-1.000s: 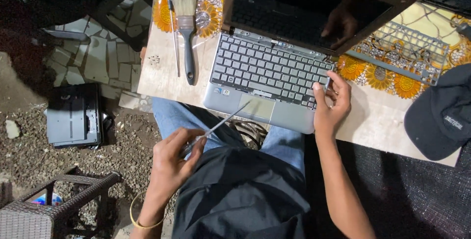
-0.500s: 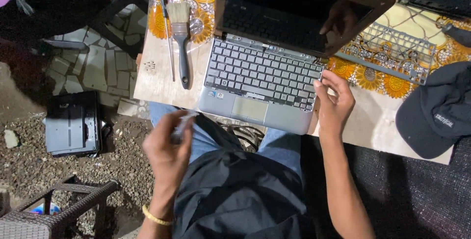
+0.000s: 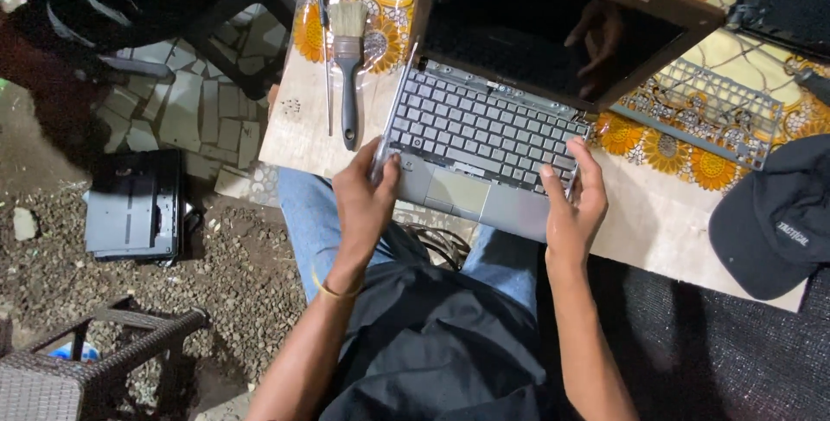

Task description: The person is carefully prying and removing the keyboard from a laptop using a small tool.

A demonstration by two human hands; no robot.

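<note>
floral table (image 3: 674, 222), one laptop (image 3: 484, 140), two hands (image 3: 367, 196), one brush (image 3: 347, 58)

A pale tabletop (image 3: 674, 222) carries an open laptop (image 3: 484, 140), a paintbrush (image 3: 347, 58), a screwdriver (image 3: 324, 32), a spare keyboard (image 3: 709, 110) and a dark cap (image 3: 774, 218).

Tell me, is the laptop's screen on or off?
Off. The open laptop's screen is dark all over, showing only a faint reflection of a hand.
</note>
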